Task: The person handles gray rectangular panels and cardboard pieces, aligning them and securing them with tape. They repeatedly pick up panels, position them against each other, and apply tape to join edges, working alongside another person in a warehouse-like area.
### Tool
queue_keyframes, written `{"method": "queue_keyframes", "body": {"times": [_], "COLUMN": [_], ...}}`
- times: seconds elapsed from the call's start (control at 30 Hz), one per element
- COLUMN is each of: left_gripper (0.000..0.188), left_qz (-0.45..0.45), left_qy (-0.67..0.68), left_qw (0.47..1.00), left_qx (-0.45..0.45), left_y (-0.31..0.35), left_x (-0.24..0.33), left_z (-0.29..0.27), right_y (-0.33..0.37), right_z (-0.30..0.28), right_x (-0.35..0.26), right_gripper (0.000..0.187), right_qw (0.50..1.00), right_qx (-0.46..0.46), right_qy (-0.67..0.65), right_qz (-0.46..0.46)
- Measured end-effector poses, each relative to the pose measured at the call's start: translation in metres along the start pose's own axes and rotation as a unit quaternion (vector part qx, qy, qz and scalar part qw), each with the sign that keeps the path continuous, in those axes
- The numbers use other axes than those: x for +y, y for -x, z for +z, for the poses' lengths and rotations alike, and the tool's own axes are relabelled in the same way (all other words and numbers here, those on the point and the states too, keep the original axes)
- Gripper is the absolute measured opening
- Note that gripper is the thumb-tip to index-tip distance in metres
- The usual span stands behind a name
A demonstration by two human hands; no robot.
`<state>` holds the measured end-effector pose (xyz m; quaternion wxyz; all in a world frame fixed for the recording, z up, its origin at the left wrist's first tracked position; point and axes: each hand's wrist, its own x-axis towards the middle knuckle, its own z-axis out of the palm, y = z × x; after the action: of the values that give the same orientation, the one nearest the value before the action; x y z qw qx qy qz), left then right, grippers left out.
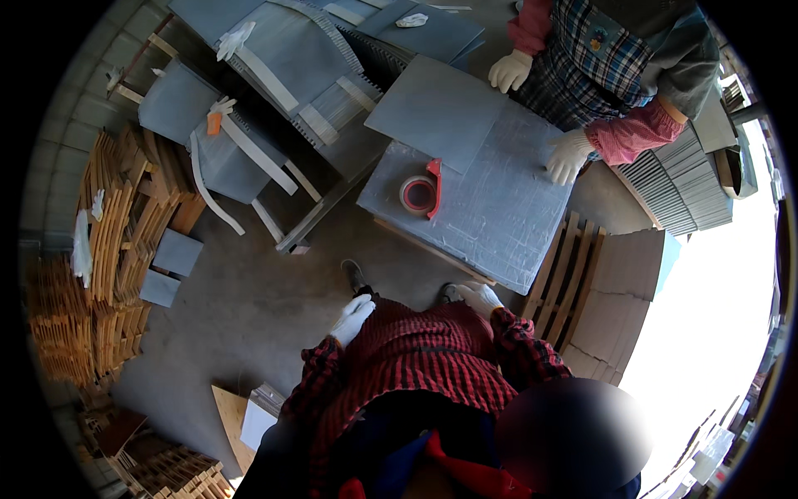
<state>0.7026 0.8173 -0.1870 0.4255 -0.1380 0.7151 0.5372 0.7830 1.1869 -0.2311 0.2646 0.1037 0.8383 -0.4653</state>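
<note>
My left hand (353, 318), in a white glove, hangs over the floor beside my red-and-black checked apron. Its fingers look loosely stretched, and nothing shows in them. My right hand (480, 299), gloved alike, is by the near edge of a table-high stack topped with a grey sheet (499, 220). That hand also looks empty, its fingers loosely extended. On the stack lies a red tape dispenser (434, 190) with a tape roll (418, 195). A smaller grey sheet (436, 104) covers the stack's far left part.
Across the stack stands a co-worker (598, 58) with gloved hands by its edges. A wooden pallet (565, 279) and stacked boards (619, 291) are at right. Grey sheets with white strips (283, 62) fill the back left; wooden frames (116, 224) pile up at left.
</note>
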Motion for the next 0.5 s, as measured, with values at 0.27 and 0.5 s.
{"method": "queue_keyframes", "body": {"times": [0.27, 0.5], "left_gripper": [0.058, 0.061], "left_qz": [0.031, 0.016], "left_qy": [-0.129, -0.183], "left_qw": [0.989, 0.982], "left_qx": [-0.062, -0.044], "left_y": [-0.055, -0.104], "left_x": [0.063, 0.118], "left_z": [-0.145, -0.246], "right_y": [-0.035, -0.083], "right_z": [0.062, 0.045], "right_x": [-0.041, -0.154], "right_gripper": [0.041, 0.048], "right_qw": [0.989, 0.859], "right_qx": [0.056, 0.311], "right_qy": [0.124, -0.316], "right_qz": [-0.052, 0.256]}}
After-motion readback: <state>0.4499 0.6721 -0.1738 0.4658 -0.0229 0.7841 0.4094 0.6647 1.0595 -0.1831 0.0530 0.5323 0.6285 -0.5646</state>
